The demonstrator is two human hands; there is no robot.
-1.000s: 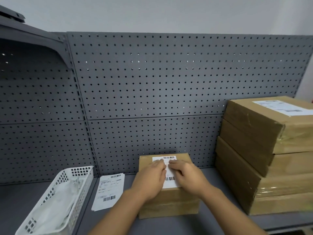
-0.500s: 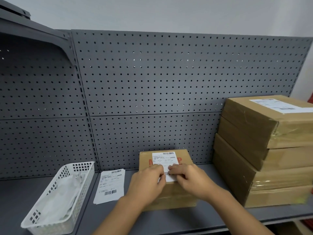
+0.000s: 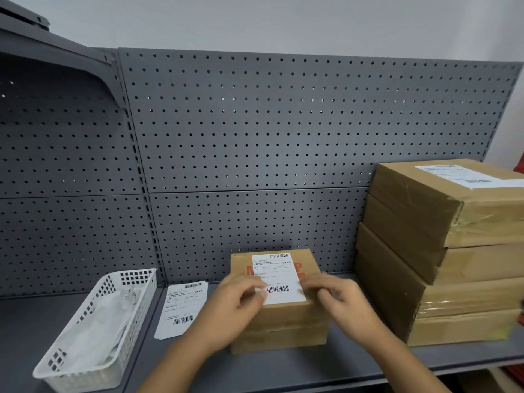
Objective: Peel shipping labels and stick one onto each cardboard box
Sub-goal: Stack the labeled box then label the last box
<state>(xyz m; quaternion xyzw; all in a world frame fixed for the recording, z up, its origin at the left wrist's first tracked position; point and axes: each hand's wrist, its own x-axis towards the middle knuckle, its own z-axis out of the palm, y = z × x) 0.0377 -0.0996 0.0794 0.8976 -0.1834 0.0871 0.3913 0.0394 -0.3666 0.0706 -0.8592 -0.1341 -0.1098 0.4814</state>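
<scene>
A small brown cardboard box [image 3: 283,321] sits at the middle of the grey metal shelf [image 3: 283,370], closer to the front edge than to the grey perforated back panel [image 3: 255,137]. A white rectangular shipping label [image 3: 279,276] with two barcodes lies flat on its top.

The left hand [image 3: 238,304] is at the label's left edge, motion-blurred, its bent fingertips by the lower barcode; I cannot tell whether they press or pinch. The right hand [image 3: 340,300] lies on the box top with fingers [image 3: 312,282] stretched flat toward the label's right edge, holding nothing.

Left of the box, a loose white label sheet [image 3: 181,310] lies on the shelf beside a white plastic lattice basket [image 3: 133,330] containing crumpled white paper [image 3: 96,330]. At the shelf's right end stands a stack of larger brown taped cardboard boxes [image 3: 453,251], the top one bearing a white label [image 3: 465,177].
</scene>
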